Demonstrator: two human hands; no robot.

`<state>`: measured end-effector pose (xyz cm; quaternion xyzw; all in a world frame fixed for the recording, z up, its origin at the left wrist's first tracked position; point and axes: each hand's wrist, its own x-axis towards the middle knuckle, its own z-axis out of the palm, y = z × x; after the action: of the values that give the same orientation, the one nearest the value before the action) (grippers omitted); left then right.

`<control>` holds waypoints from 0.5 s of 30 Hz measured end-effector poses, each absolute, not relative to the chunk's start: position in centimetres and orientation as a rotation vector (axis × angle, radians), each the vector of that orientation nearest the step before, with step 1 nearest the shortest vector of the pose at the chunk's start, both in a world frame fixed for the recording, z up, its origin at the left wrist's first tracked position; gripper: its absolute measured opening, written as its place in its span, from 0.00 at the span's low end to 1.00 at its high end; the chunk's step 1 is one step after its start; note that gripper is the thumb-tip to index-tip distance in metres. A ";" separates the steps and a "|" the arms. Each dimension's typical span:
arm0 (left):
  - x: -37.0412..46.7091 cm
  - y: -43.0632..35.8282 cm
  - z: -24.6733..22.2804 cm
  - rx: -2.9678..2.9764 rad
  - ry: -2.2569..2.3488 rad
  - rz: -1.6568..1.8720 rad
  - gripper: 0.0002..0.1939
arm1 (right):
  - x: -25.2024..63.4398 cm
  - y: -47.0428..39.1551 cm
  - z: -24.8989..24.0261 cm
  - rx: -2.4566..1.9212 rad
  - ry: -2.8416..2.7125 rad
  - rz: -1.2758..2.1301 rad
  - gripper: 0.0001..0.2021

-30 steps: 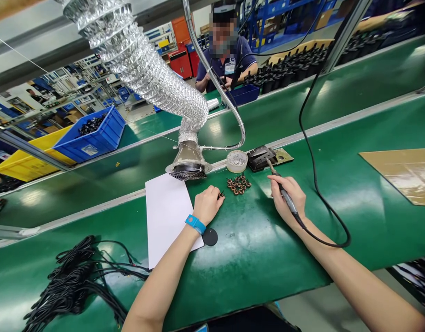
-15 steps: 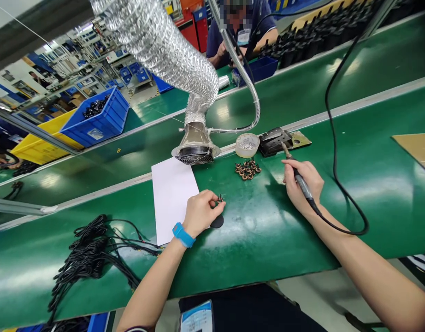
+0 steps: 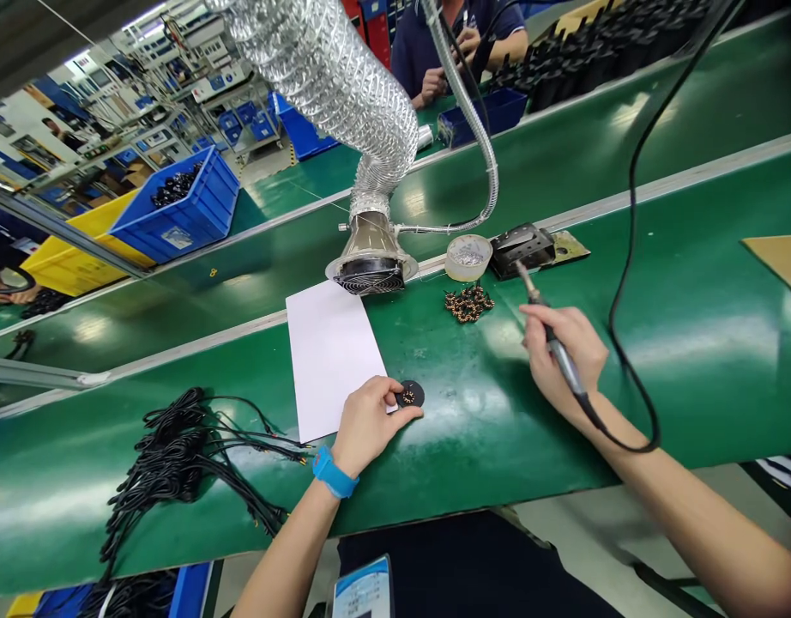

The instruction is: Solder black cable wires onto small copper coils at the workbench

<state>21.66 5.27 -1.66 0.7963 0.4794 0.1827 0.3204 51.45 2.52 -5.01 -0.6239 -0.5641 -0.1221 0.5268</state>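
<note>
My left hand (image 3: 368, 416), with a blue wristband (image 3: 335, 472), rests on the green bench. Its thumb and index finger are spread around a small black disc (image 3: 419, 389), close to the disc's edge. On that disc sits a small ring-shaped copper-and-black part (image 3: 409, 397). My right hand (image 3: 566, 348) grips a soldering iron (image 3: 564, 360) like a pen, tip up and to the left. A pile of similar copper-and-black parts (image 3: 468, 304) lies beyond the hands. Behind it stand a round translucent tub (image 3: 467, 273) of silvery bits and a dark iron holder (image 3: 524, 249).
A fan hood (image 3: 370, 257) on a foil duct (image 3: 344, 86) hangs over white paper (image 3: 331, 360). Bundled black cables (image 3: 170, 455) lie at left. The iron's cord (image 3: 630, 223) loops at right. Blue (image 3: 183, 215) and yellow bins (image 3: 74, 262) stand beyond; a co-worker (image 3: 421, 51) sits opposite.
My left hand has lowered the small copper-and-black part onto the black disc and spread its fingers. The soldering iron's tip has shifted slightly left, away from the holder. The whole view has tilted a little.
</note>
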 end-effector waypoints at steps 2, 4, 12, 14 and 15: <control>22.0 5.2 -1.1 2.008 1.319 0.533 0.17 | 48.0 1.1 -4.6 -1.403 -1.402 -0.163 0.14; 22.5 5.2 -0.9 1.965 1.363 0.545 0.20 | 44.4 -0.1 -4.4 -1.383 -1.443 0.005 0.18; 22.3 6.4 -2.4 1.796 1.286 0.459 0.11 | 38.3 -1.4 -5.1 -1.328 -1.371 0.470 0.23; 22.0 6.5 -2.5 1.748 1.261 0.446 0.09 | 38.0 -1.6 -5.3 -1.316 -1.356 0.503 0.25; 21.9 6.5 -2.5 1.730 1.252 0.442 0.09 | 37.8 -1.6 -5.4 -1.311 -1.353 0.518 0.25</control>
<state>21.86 6.54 -2.46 0.7034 0.5090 0.1797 0.4624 37.82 -1.63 -5.38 -0.5559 -0.5739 0.2198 0.5597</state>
